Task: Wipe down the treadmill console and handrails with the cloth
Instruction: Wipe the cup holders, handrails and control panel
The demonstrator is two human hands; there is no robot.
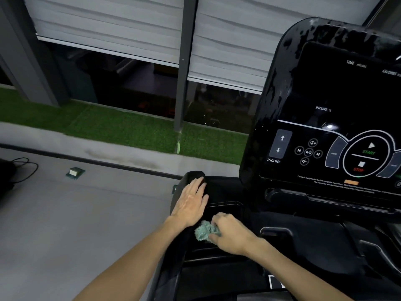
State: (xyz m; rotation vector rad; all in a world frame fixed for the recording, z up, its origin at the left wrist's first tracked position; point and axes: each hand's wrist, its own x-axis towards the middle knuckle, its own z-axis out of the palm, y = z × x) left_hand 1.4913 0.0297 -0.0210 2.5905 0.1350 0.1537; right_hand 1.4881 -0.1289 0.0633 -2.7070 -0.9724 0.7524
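Two bare hands are seen. The left hand [192,200] is laid flat, fingers straight, on the rounded matte-black end of one handrail [192,176]. Just beside it, one teal cloth [205,232], fluffy and bunched with no clear long axis, is gripped by the curled right hand [231,234]. One glossy, wet-smeared console [288,88] is tilted upward at right.

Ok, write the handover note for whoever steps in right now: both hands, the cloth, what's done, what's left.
Left hand: open, lying flat on the front end of the left handrail.
Right hand: grips the bunched green cloth and presses it on the black tray below the console.
Done: unclear. Wet streaks cover the console's upper-left frame, so it looks sprayed or half-wiped.
Left: probably the tray, the console face and the handrails. The right side is out of view.
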